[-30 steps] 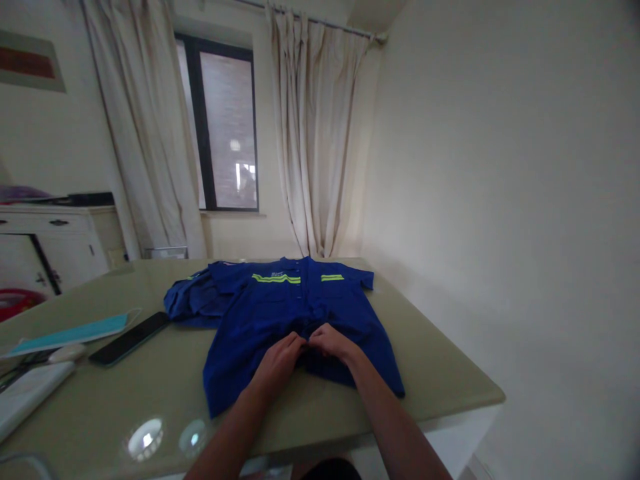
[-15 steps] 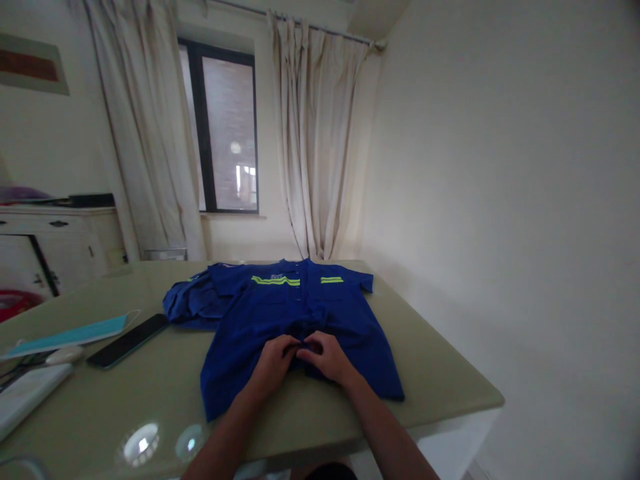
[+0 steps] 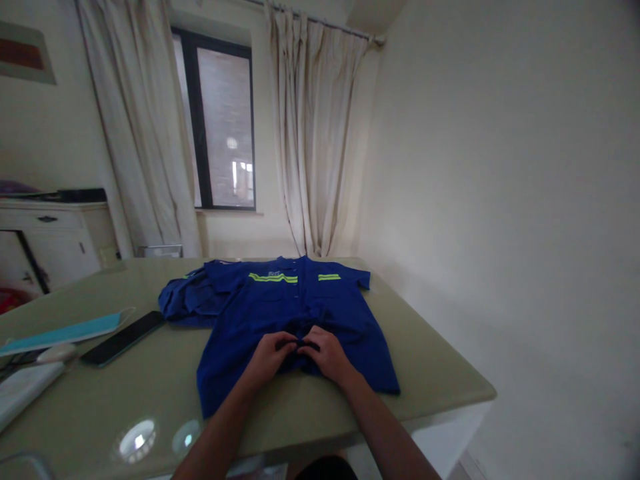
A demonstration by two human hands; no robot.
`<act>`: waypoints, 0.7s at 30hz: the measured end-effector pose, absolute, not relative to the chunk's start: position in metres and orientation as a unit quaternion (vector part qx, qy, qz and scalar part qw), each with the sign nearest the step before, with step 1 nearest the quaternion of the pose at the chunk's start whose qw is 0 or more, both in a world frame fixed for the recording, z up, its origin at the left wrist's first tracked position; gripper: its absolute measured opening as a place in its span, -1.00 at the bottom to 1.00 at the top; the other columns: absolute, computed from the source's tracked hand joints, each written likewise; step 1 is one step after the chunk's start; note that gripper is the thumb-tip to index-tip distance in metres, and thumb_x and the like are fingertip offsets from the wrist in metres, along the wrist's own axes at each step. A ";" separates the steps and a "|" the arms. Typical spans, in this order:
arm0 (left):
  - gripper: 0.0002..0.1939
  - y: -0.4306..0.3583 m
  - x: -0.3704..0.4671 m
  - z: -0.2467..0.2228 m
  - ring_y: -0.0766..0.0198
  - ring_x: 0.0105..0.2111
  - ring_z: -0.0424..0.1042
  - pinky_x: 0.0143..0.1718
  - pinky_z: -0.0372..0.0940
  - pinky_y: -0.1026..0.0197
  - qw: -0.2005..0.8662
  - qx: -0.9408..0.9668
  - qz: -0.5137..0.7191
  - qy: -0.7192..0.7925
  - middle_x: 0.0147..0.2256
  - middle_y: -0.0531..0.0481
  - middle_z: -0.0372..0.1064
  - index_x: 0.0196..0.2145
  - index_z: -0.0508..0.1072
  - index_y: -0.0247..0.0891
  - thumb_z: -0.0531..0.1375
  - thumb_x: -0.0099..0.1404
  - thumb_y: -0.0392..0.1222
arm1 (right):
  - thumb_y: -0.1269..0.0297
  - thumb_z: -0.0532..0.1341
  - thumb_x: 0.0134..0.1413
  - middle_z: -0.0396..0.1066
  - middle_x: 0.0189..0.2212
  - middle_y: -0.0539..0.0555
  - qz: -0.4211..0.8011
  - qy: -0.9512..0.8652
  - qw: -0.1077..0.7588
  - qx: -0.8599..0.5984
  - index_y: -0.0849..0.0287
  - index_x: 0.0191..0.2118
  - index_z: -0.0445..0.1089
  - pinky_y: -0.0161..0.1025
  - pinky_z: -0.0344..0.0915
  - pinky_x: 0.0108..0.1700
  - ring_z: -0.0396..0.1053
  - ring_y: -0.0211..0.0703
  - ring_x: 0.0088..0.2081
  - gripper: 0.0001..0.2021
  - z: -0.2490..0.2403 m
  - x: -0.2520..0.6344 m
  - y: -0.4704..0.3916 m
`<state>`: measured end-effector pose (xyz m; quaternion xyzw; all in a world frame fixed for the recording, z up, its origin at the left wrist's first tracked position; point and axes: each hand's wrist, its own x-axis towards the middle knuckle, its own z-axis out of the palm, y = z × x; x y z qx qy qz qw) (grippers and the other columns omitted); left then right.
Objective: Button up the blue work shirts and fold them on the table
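Turned left hand and right hand thumbs-inward; kept a narrow grip on the blue shirt, apparently still adjusting its front.

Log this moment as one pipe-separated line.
blue short-sleeved shirt: spread on table | left hand: at front opening near hem | right hand: beside left, same opening | grip: unclear | smartphone: left of shirt
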<state>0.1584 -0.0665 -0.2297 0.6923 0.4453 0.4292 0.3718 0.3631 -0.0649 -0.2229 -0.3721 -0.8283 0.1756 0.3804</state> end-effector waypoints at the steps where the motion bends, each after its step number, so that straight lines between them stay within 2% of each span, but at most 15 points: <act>1: -0.70 -0.066 0.157 -0.230 0.10 -0.25 0.56 -0.17 0.38 0.16 0.382 0.688 0.429 0.443 -0.28 -0.05 0.64 -0.23 0.64 -0.25 0.25 0.19 -0.03 | 0.18 0.31 0.27 0.42 -0.32 0.00 0.162 -0.835 0.372 -0.371 0.13 -0.25 0.55 -0.32 0.26 -0.19 0.40 -0.21 -0.26 -0.85 -0.222 0.363 -0.066; 5: -0.69 -0.067 0.154 -0.229 0.12 -0.26 0.56 -0.17 0.40 0.14 0.405 0.681 0.434 0.428 -0.29 -0.04 0.63 -0.21 0.62 -0.26 0.27 0.18 -0.02 | 0.22 0.27 0.32 0.44 -0.25 0.03 0.108 -0.863 0.334 -0.364 0.11 -0.18 0.53 -0.32 0.28 -0.15 0.41 -0.18 -0.20 -0.88 -0.220 0.364 -0.069; 10: -0.71 -0.071 0.153 -0.227 0.11 -0.21 0.57 -0.11 0.41 0.12 0.408 0.685 0.447 0.405 -0.23 -0.06 0.63 -0.16 0.60 -0.26 0.26 0.21 -0.08 | 0.24 0.21 0.37 0.44 -0.24 0.08 0.050 -0.874 0.312 -0.369 0.11 -0.19 0.51 -0.29 0.29 -0.14 0.40 -0.13 -0.17 -0.86 -0.221 0.363 -0.069; 15: -0.70 -0.075 0.153 -0.223 0.08 -0.14 0.57 -0.03 0.39 0.09 0.409 0.706 0.413 0.404 -0.15 -0.08 0.63 -0.10 0.61 -0.23 0.25 0.23 -0.11 | 0.25 0.13 0.42 0.40 -0.29 0.03 0.117 -0.859 0.344 -0.362 0.12 -0.19 0.50 -0.31 0.29 -0.14 0.39 -0.18 -0.21 -0.79 -0.220 0.365 -0.070; 21: -0.80 -0.072 0.153 -0.228 0.13 -0.18 0.51 -0.05 0.37 0.11 0.322 0.737 0.431 0.410 -0.24 -0.06 0.56 -0.23 0.60 -0.20 0.18 0.29 -0.17 | 0.23 0.18 0.39 0.38 -0.29 0.02 0.154 -0.864 0.341 -0.336 0.14 -0.25 0.47 -0.31 0.28 -0.13 0.37 -0.18 -0.21 -0.81 -0.219 0.368 -0.071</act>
